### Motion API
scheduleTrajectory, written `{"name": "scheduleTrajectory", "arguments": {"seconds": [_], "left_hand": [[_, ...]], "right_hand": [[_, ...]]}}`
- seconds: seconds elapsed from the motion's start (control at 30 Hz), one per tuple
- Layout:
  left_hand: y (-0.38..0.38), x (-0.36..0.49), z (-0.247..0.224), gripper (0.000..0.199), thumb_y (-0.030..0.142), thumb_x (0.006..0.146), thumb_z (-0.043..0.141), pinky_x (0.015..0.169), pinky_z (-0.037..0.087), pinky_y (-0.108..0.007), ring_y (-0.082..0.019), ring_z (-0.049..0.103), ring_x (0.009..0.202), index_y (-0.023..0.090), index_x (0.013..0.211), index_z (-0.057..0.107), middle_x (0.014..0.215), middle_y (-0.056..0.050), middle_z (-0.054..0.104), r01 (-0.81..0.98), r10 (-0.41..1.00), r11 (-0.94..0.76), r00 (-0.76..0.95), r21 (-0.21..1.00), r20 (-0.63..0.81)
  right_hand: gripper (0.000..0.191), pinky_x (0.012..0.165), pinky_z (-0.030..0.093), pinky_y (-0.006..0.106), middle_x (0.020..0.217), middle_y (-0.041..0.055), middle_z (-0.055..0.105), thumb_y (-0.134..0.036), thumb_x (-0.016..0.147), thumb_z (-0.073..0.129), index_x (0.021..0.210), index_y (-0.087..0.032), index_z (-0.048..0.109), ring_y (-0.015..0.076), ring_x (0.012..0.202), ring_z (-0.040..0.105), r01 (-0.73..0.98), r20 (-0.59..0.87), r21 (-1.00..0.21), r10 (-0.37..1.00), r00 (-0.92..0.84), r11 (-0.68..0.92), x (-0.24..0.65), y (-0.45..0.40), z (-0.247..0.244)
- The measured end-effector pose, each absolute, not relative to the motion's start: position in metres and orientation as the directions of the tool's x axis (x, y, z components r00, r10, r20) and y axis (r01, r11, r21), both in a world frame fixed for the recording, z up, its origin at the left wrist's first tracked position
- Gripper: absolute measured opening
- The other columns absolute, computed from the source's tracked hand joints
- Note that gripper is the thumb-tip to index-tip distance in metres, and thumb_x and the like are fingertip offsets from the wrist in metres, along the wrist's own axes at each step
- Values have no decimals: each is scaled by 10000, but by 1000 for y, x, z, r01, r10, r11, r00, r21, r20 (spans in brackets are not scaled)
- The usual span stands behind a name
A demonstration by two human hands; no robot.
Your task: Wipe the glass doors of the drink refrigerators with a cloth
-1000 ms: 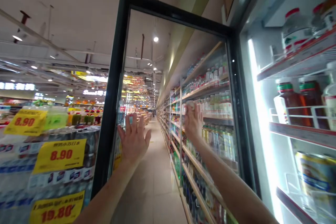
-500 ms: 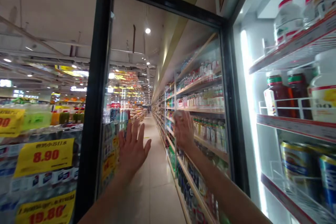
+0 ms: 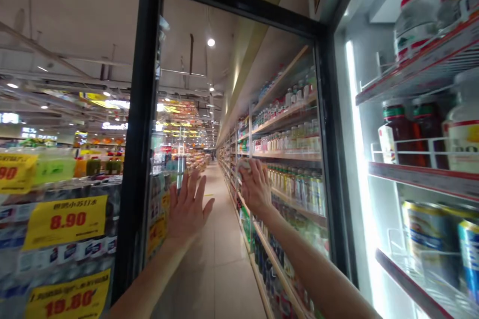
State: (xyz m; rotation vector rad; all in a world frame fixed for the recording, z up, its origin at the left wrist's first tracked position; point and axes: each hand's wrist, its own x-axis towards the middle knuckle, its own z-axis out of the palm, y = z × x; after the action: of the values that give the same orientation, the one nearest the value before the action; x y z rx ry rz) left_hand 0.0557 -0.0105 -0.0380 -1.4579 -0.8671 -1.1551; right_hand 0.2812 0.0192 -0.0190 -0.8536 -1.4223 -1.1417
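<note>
A glass door (image 3: pixel 239 7) in a black frame stands swung open in front of me. My left hand (image 3: pixel 188 209) lies against its glass with the fingers stretched out and holds nothing. To the right of it, my right hand (image 3: pixel 258 187) presses a small, pale, crumpled cloth (image 3: pixel 245 165) to the same pane. Its fingers partly cover the cloth, so the full shape is hidden.
On the right, a lit fridge holds bottles (image 3: pixel 398 132) and cans (image 3: pixel 428 234) on wire shelves. Packed drinks with yellow price signs (image 3: pixel 65 222) stand at the left. Through the glass show an aisle floor (image 3: pixel 224 244) and long shelves of bottles (image 3: pixel 284 142).
My right hand has moved a little to the left across the glass with the cloth. My left hand stays in nearly the same spot.
</note>
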Motion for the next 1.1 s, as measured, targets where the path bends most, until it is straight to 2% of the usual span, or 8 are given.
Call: {"name": "scheduleTrajectory", "arguments": {"seconds": [0.07,0.23,0.47,0.63,0.7,0.9,0.97,1.1], "left_hand": [[-10,51,-38,707,339,884,480,1141,134,-515,-271,168,1414,223,1474,108,1511,-116,237,929,-47,-226,291,-294,955],[-12,44,-40,696,332,886,472,1144,131,-502,-263,165,1414,223,1473,115,1506,-118,249,916,-20,-232,332,-328,943],[-12,44,-40,682,337,881,479,1149,121,-489,-251,159,1416,204,1468,159,1496,-125,272,917,-31,-221,333,-331,942],[-12,44,-41,692,339,881,474,1149,117,-491,-254,147,1416,220,1471,134,1505,-112,246,924,-4,-220,319,-312,948],[-12,44,-42,699,342,881,471,1146,123,-495,-257,140,1417,216,1473,120,1506,-114,244,925,-7,-214,322,-316,947],[-9,43,-41,706,334,883,474,1142,138,-496,-255,150,1418,209,1474,109,1501,-122,264,921,-33,-194,337,-337,941],[-10,43,-41,700,335,885,472,1143,134,-500,-257,144,1419,207,1473,114,1499,-125,266,921,-26,-199,337,-335,941],[-13,44,-41,687,339,884,473,1144,122,-505,-265,141,1418,213,1471,139,1504,-123,252,922,5,-228,321,-312,947]], "right_hand": [[433,1094,292,474,1446,84,396,-239,877,416,1298,-258,515,252,1394,256,940,983,181,-69,-168,288,287,19,-18],[465,1055,320,537,1463,181,339,-260,913,322,1341,-151,471,308,1393,244,926,953,-246,-101,284,285,309,20,-3],[477,1117,263,473,1444,61,411,-206,841,476,1311,-283,501,245,1405,236,889,950,308,-68,-304,339,246,11,-37],[478,1067,315,530,1457,142,366,-238,898,350,1366,-211,444,291,1393,256,942,970,-162,-127,206,293,295,19,-12],[484,1062,323,528,1465,146,348,-243,907,328,1380,-207,425,291,1397,247,933,956,-214,-135,262,290,292,19,-8],[450,1095,299,454,1437,59,418,-219,863,459,1306,-286,502,238,1394,260,902,954,299,-71,-291,310,243,12,-29],[443,1085,307,468,1427,76,428,-225,865,452,1302,-274,510,246,1384,282,934,978,208,-72,-195,291,264,14,-26],[459,1057,323,524,1451,166,365,-247,903,342,1332,-165,485,299,1384,268,940,962,-205,-120,245,274,313,20,-10]]}}
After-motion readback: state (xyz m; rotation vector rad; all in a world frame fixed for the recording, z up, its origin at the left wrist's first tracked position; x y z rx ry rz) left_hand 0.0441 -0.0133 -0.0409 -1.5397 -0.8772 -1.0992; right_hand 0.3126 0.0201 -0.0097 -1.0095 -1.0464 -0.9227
